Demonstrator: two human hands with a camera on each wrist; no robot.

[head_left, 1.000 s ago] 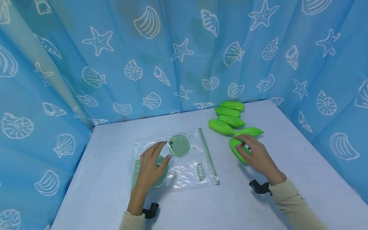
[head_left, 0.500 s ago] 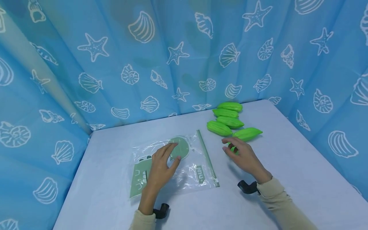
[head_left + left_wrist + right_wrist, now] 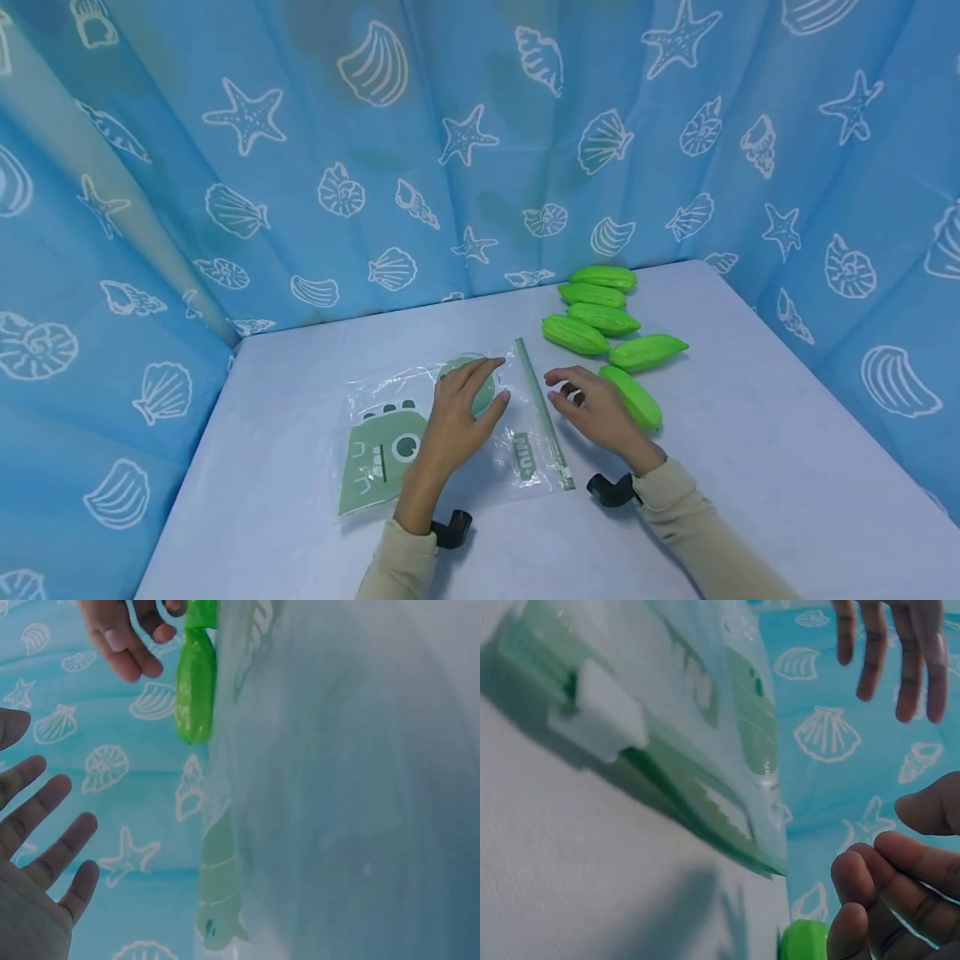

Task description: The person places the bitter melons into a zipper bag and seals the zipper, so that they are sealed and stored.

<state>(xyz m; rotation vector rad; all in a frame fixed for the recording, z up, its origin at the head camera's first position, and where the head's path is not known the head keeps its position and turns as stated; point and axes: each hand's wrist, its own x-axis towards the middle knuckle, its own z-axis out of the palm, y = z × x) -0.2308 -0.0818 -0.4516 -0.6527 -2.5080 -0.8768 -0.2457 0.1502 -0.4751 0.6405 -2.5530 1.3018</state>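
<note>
A clear zip bag (image 3: pixel 382 471) with a green monster print lies flat on the table. Its green zip strip (image 3: pixel 542 408) runs along the right side; in the right wrist view a white slider (image 3: pixel 604 712) sits on that strip. Over the bag hovers my left hand (image 3: pixel 459 417), fingers extended and holding nothing. My right hand (image 3: pixel 596 408) is just right of the zip strip, its fingers loosely bent with nothing in them. Right behind it lies an elongated, ridged green fruit or vegetable (image 3: pixel 633 398), partly covered by that hand.
Several more green ridged pieces (image 3: pixel 573 333) lie in a loose row toward the table's back right. White cloth covers the table (image 3: pixel 750 417). A blue curtain (image 3: pixel 465 192) with white shell and starfish prints hangs close around its back and sides.
Both hands have moved: the left to the right across the bag, the right leftward away from the green pieces to the zip strip. The bag and green pieces stay in place.
</note>
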